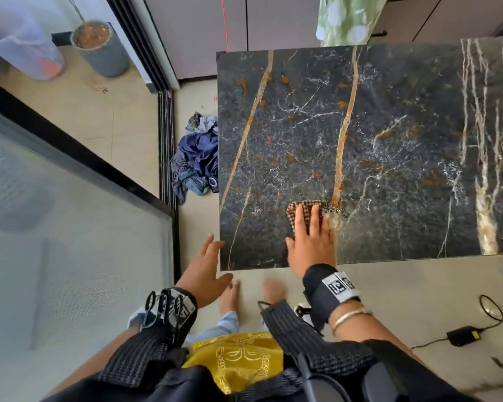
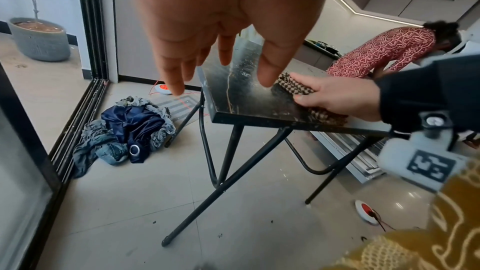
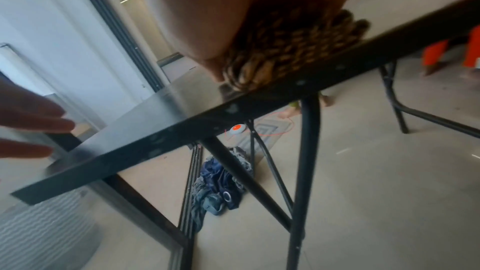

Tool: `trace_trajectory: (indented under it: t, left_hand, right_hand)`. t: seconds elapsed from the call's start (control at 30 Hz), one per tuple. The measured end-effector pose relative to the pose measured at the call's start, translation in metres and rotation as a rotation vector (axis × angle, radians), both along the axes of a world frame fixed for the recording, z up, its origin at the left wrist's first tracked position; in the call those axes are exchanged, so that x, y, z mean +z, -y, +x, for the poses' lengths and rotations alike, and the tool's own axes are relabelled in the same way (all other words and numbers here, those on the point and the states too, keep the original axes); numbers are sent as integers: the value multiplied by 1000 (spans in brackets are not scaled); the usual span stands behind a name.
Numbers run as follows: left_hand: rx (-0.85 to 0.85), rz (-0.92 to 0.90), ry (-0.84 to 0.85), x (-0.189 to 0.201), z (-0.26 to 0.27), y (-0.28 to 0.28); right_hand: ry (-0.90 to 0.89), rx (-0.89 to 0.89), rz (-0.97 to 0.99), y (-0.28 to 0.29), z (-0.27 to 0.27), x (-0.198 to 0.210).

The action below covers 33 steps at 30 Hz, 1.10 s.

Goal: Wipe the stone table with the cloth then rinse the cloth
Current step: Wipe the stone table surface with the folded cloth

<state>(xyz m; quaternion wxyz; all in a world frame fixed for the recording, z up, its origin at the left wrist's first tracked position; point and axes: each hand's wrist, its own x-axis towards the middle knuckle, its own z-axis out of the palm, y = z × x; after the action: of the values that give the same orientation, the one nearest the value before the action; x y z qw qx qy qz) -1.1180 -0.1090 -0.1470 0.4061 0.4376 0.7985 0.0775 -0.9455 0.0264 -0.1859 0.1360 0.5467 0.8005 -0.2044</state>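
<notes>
- The right hand [image 1: 311, 242] lies flat, fingers straight, pressing the cloth [image 1: 301, 210] onto the stone table [image 1: 389, 140] near its front edge.
- The left hand [image 1: 205, 271] hovers spread and empty off the front-left corner.
- Bare tabletop stretches away rightward.

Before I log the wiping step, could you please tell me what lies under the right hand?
The checkered cloth lies under the right hand, flat on the stone table. The cloth's middle and the stone beneath are covered.
</notes>
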Motion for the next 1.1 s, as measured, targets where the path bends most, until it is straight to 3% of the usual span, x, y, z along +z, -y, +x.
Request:
trace_trajectory:
  t: [0.1,0.23,0.33,0.43,0.53,0.67,0.73,0.83,0.97,1.03,1.1]
  left_hand:
    - [43,38,-27,2,-8,1]
    - [80,49,-53,6,-20,2]
    - [83,51,-50,8,-24,4]
    - [94,48,-36,9,-23,7]
    - [108,52,-28,9,-22,11]
    - [125,50,-21,10,-24,16]
    - [145,50,-26,12,-26,18]
    - [139,47,-37,15,-25,15]
    - [117,41,-50,16,-23,8]
    - [103,34,-45,16,-22,5]
    - [99,29,-27,15,-20,4]
  right_hand:
    - [-16,61,-33,1,-49,-2]
    - [-45,509,-76,21,-108,-2]
    - [-30,679,-50,40,-110,-5]
    - [-93,598,-87,31,-72,-7]
    - [-64,299,-70,-1,-30,-6]
    - [0,82,-33,-36,-47,-6]
    - [-27,141,-33,-38,-78,-5]
    - [-70,431,-42,-18,-113,-8]
    - [-96,687,-36,15,-102,-13]
    - [-106,656,-38,15,-75,-18]
    - [-114,508,-22,0,-47,-18]
